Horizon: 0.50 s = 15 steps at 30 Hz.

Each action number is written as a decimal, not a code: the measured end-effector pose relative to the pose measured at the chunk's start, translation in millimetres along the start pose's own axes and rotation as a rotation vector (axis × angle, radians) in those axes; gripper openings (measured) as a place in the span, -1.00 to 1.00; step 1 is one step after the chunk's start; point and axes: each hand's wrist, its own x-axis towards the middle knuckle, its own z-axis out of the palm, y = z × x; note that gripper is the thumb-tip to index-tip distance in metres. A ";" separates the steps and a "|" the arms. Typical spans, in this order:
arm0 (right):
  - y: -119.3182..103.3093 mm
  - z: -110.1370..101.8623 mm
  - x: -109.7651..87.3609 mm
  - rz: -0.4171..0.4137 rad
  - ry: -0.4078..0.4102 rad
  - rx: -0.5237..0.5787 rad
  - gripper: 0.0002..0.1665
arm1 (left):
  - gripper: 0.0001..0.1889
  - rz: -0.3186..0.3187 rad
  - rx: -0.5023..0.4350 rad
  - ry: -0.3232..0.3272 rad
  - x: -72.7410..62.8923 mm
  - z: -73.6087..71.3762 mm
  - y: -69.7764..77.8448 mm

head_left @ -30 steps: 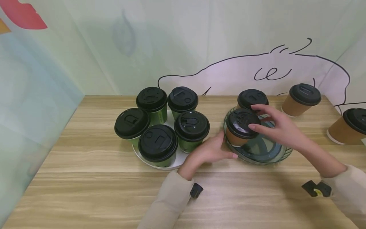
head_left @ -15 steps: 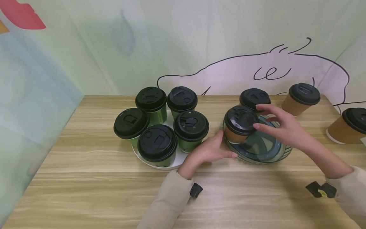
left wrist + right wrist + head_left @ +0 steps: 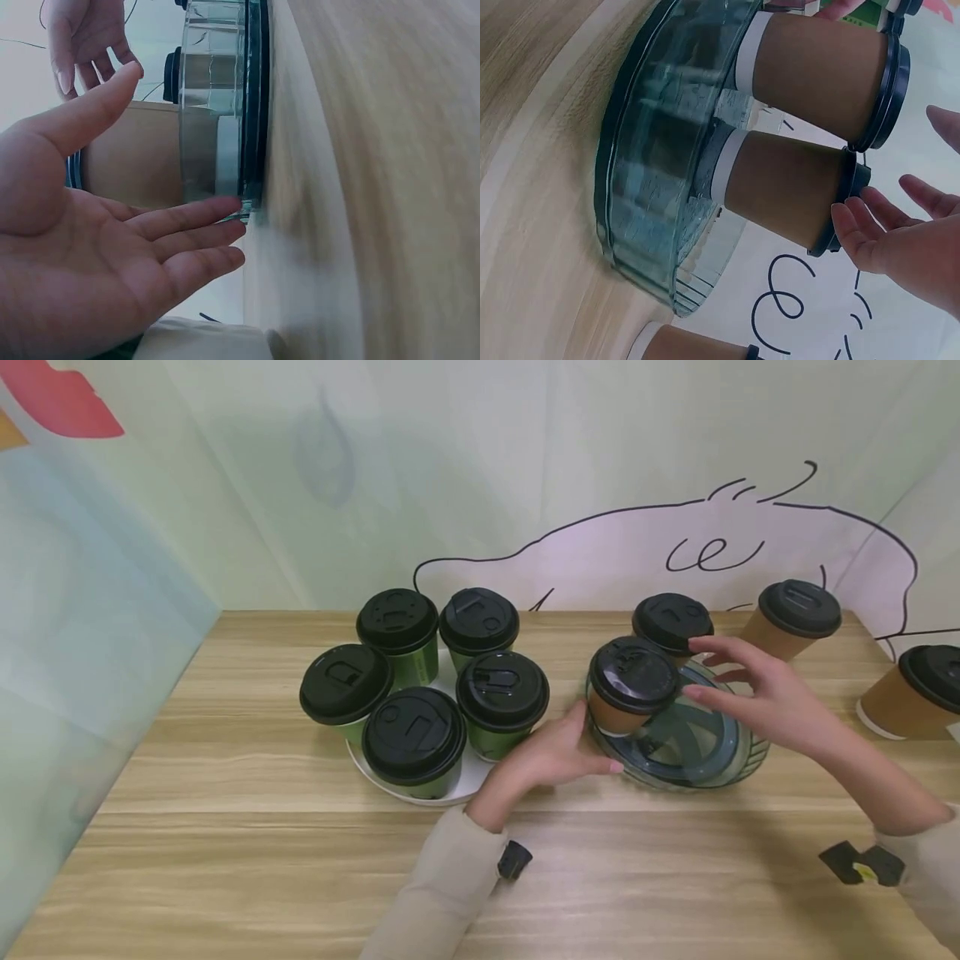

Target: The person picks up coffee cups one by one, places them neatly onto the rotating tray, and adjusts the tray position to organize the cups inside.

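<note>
Two brown paper cups with black lids stand in a round, greenish glass dish (image 3: 731, 768). The front cup (image 3: 618, 714) is at the dish's left side, and the rear cup (image 3: 672, 617) is behind it. My right hand (image 3: 772, 697) has its fingers spread over the dish, just right of both cups. In the right wrist view its fingertips reach the lid edge of one brown cup (image 3: 784, 184). My left hand (image 3: 551, 752) rests low at the dish's left side, thumb apart. Straight fingers (image 3: 199, 240) meet the glass wall in the left wrist view.
Left of the dish, several green cups with black lids (image 3: 414, 735) crowd a white plate (image 3: 367, 768). Two more brown cups stand on the wooden table (image 3: 300, 877), one at back right (image 3: 783, 639) and one at the right edge (image 3: 896, 702). A printed backdrop rises behind.
My right hand has drawn back to the right, away from the front cup. That cup has shifted slightly back, and the rear cup slightly right. My left hand has stayed in place.
</note>
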 end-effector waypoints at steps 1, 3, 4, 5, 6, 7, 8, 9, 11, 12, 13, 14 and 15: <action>0.8 -0.3 -0.5 -0.002 0.001 0.002 -0.39 | 0.02 -0.003 -0.001 0.000 0.4 0.2 0.0; 2.9 -0.9 -1.3 -0.008 -0.003 -0.001 -0.39 | 0.03 -0.008 -0.001 0.001 1.0 0.5 -0.1; 4.3 -1.3 -1.7 -0.015 -0.005 -0.001 -0.39 | 0.03 -0.009 -0.002 0.001 1.3 0.6 0.0; 5.6 -1.8 -2.1 -0.022 -0.007 -0.003 -0.39 | 0.03 -0.012 0.000 0.003 1.6 0.7 -0.1; 6.8 -2.3 -2.6 -0.029 -0.008 -0.004 -0.39 | 0.03 -0.013 0.002 0.003 1.4 0.7 0.2; 8.1 -2.9 -3.0 -0.035 -0.009 -0.005 -0.39 | 0.03 -0.017 0.004 0.002 1.3 0.6 0.6; 9.2 -3.5 -3.4 -0.040 -0.010 -0.007 -0.39 | 0.03 -0.019 0.003 0.001 0.9 0.4 1.1; 10.1 -4.0 -3.8 -0.038 -0.008 -0.007 -0.40 | 0.02 -0.022 0.005 -0.001 0.6 0.1 1.6; 12.3 -5.4 -4.8 -0.038 -0.010 -0.010 -0.40 | 0.02 -0.025 0.007 -0.002 -0.4 -0.2 2.6; 13.0 -5.9 -5.3 -0.035 -0.009 -0.013 -0.40 | 0.01 -0.028 0.007 -0.005 -1.1 -0.6 3.5; 13.6 -6.4 -5.7 -0.031 -0.010 -0.016 -0.40 | 0.01 -0.030 0.010 -0.006 -1.4 -0.7 3.9; 14.2 -6.8 -6.2 -0.029 -0.010 -0.020 -0.40 | 0.01 -0.029 0.010 -0.007 -1.7 -0.7 4.2; 14.8 -7.2 -6.7 -0.028 -0.011 -0.021 -0.40 | 0.02 -0.031 0.014 -0.008 -1.9 -0.8 4.5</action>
